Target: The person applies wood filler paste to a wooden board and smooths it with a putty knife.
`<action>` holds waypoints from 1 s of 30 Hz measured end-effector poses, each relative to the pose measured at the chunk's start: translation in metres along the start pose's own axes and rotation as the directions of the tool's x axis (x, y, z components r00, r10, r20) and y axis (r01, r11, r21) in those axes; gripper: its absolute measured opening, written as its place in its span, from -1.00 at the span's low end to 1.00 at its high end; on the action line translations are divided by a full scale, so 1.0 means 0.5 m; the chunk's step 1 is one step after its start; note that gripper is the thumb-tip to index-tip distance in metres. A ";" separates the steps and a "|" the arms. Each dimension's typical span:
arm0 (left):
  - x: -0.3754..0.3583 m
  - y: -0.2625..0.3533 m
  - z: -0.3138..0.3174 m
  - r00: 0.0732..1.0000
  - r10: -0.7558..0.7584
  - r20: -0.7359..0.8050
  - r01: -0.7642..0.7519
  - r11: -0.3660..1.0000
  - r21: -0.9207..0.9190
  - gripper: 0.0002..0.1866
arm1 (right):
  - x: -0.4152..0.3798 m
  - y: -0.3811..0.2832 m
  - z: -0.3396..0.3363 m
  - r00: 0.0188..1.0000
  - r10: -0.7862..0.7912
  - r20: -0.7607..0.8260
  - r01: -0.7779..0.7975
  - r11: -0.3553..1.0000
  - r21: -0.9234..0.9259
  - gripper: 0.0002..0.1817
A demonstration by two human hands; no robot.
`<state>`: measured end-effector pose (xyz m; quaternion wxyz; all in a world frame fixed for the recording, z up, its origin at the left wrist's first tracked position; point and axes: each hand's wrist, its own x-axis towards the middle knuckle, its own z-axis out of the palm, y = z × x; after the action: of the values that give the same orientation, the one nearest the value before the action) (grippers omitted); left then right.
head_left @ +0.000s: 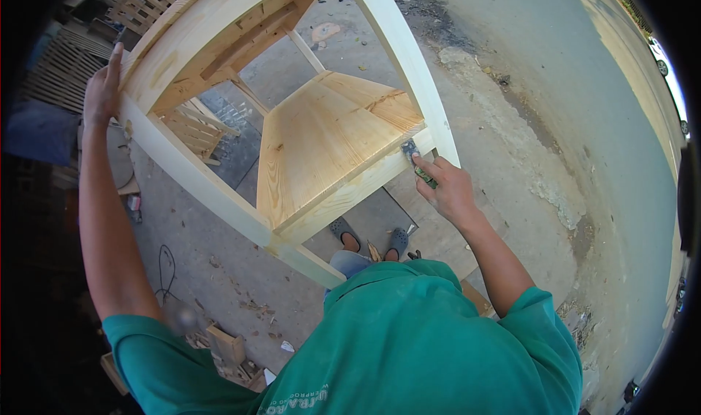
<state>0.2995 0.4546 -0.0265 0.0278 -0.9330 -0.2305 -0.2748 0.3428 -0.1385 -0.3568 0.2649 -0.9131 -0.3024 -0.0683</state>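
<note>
An unpainted wooden piece of furniture that looks like a chair (332, 134) fills the upper middle, with a broad plank panel between two long, curved side posts. My left hand (102, 97) grips its upper left corner at the wide top board (197, 35); part of the fingers is hidden behind the wood. Beside the right post (409, 57), my right hand (447, 190) pinches a small flat piece (426, 176), dark grey at one end and green at the other. Its dark end touches the rail at the panel's near edge. I cannot make out its exact kind.
Slatted wooden pieces (62, 68) stand at the upper left, and another slatted piece (193, 130) shows through the frame. A dark cable (166, 269) lies on the concrete floor. Wood offcuts (226, 345) are at the lower left. My feet in grey clogs (343, 232) stand below the panel.
</note>
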 end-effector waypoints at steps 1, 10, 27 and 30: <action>0.007 -0.005 0.001 1.000 0.025 0.003 -0.025 1.000 0.010 0.08 | -0.007 0.008 -0.001 1.000 -0.005 0.021 0.005 1.000 -0.010 -0.50; 0.005 -0.007 0.001 0.998 0.057 0.006 -0.057 0.997 0.047 0.04 | 0.006 0.027 -0.024 0.999 0.040 0.010 -0.040 0.999 0.023 -0.52; 0.045 -0.091 0.035 0.988 0.147 0.042 -0.152 0.963 0.223 -0.51 | 0.022 0.081 -0.022 0.997 0.058 -0.053 -0.057 0.998 0.005 -0.54; 0.041 -0.067 0.027 0.996 0.076 0.050 -0.084 0.979 0.187 -0.51 | 0.014 0.079 -0.039 0.997 0.065 -0.030 -0.065 0.998 -0.010 -0.55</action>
<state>0.3066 0.4951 -0.0300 0.1225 -0.9403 -0.2183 -0.2304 0.3724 -0.1720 -0.3557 0.2663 -0.9228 -0.2681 -0.0748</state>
